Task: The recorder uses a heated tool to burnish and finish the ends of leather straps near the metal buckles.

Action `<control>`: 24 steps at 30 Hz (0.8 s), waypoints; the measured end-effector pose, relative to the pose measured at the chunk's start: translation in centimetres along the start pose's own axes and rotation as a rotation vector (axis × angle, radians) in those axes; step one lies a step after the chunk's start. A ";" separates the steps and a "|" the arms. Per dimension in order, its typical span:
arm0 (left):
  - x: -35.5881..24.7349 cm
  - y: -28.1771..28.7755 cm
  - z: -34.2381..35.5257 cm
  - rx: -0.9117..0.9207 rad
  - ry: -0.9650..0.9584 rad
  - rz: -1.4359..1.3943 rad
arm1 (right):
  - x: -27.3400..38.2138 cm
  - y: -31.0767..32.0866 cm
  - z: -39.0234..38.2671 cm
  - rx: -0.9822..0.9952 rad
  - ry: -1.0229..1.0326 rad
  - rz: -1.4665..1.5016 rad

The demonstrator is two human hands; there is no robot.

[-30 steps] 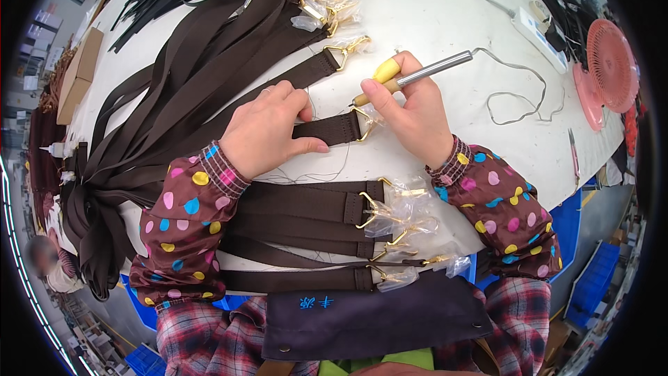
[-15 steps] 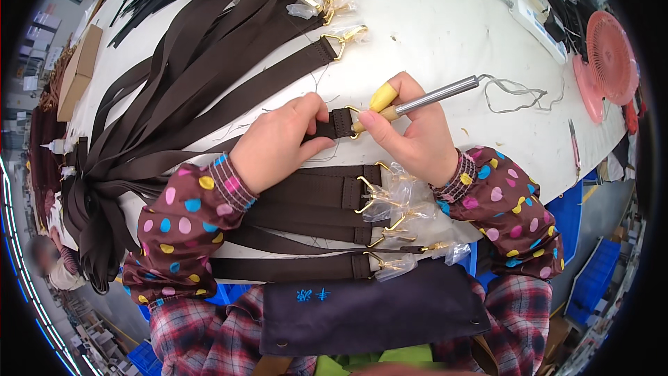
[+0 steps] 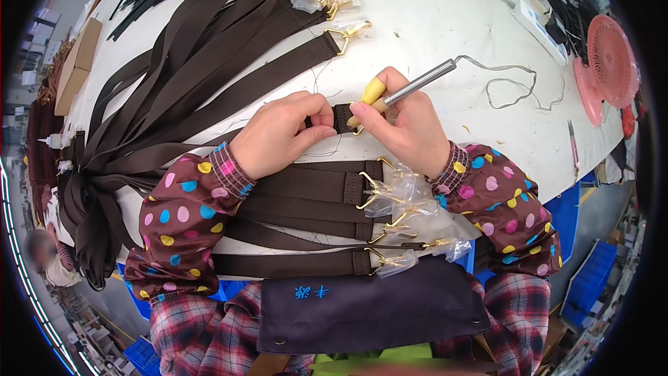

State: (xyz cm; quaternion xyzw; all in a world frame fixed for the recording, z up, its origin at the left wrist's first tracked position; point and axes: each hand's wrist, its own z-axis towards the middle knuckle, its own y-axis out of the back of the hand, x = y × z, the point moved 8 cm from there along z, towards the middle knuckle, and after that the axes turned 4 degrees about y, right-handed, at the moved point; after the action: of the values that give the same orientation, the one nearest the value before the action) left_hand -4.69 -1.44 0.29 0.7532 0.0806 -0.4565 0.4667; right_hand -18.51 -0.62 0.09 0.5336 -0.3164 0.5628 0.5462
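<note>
My left hand (image 3: pixel 278 134) pinches the end of a dark brown webbing strap (image 3: pixel 342 119) between thumb and fingers. The strap's stitched end carries a gold metal ring, partly hidden behind my right fingers. In my right hand (image 3: pixel 414 129) is a pen-shaped electric tool (image 3: pixel 422 82) with a silver barrel, a tan grip and a thin cord at its upper end. Its tip is by the stitched end and the ring; I cannot tell whether it touches. A yellow finger cover (image 3: pixel 374 89) sits on a right finger. Loose dark threads lie near my left fingers.
More brown straps (image 3: pixel 306 195) with gold hooks in clear plastic (image 3: pixel 407 195) lie nearer me; others (image 3: pixel 229 56) spread beyond my left hand. To the right are a pink fan (image 3: pixel 609 56), a white power strip (image 3: pixel 539 31) and slim tweezers-like metal (image 3: pixel 573 145).
Both hands have shifted slightly left with the strap end. The tool has moved left and up and tilts more steeply, and its cord has changed shape.
</note>
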 end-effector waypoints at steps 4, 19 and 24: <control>0.5 0.1 -0.1 0.031 0.068 -0.080 | -0.2 -0.3 0.1 0.018 -0.016 -0.043; 0.7 -0.1 -0.2 0.041 0.091 -0.113 | -0.2 -0.6 0.1 0.059 0.001 -0.145; 0.9 -0.2 -0.1 0.048 0.112 -0.130 | 0.0 -0.6 0.2 0.066 0.009 -0.170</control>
State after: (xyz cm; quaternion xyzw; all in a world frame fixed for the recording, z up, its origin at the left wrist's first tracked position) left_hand -4.20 -1.53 -0.50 0.7815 0.1441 -0.4449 0.4130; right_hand -17.89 -0.68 -0.04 0.5737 -0.2490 0.5268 0.5756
